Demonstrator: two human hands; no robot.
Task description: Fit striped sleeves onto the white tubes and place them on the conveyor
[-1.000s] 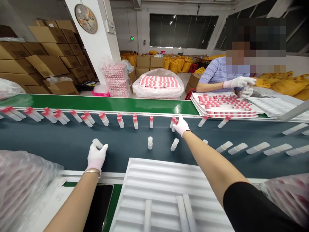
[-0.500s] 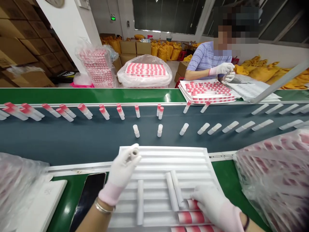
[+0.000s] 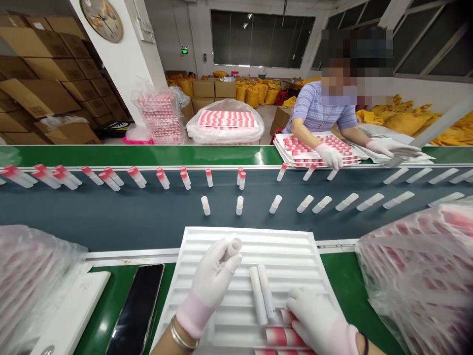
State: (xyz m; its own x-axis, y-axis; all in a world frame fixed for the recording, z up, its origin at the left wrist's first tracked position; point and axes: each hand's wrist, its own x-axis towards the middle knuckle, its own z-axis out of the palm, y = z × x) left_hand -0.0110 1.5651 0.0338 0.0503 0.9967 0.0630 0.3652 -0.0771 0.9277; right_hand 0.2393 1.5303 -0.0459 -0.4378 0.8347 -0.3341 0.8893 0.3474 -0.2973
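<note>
My left hand (image 3: 212, 276), in a white glove, is closed round a white hollow tube (image 3: 235, 244), whose open end faces up. It hovers over the left middle of a white ridged tray (image 3: 295, 246). My gloved right hand (image 3: 314, 310) is low at the tray's right side, its fingers curled on a pink-and-white cap (image 3: 285, 317). More pink-and-white caps (image 3: 276, 336) lie in the grooves below, partly covered by this hand. Two white tubes (image 3: 257, 296) lie side by side across the grooves between my hands.
Beyond the tray a dark conveyor belt (image 3: 148, 212) bears rows of upright white tubes and pink-topped ones. A phone (image 3: 136, 310) lies left of the tray. Plastic-wrapped stacks (image 3: 417, 266) flank both sides. Across the belt a gloved co-worker (image 3: 321, 108) reaches toward the belt.
My left hand has moved right over the tray with its tube. My right hand stays at the caps, shifted slightly left. The co-worker's hands have parted, one reaching down to the belt.
</note>
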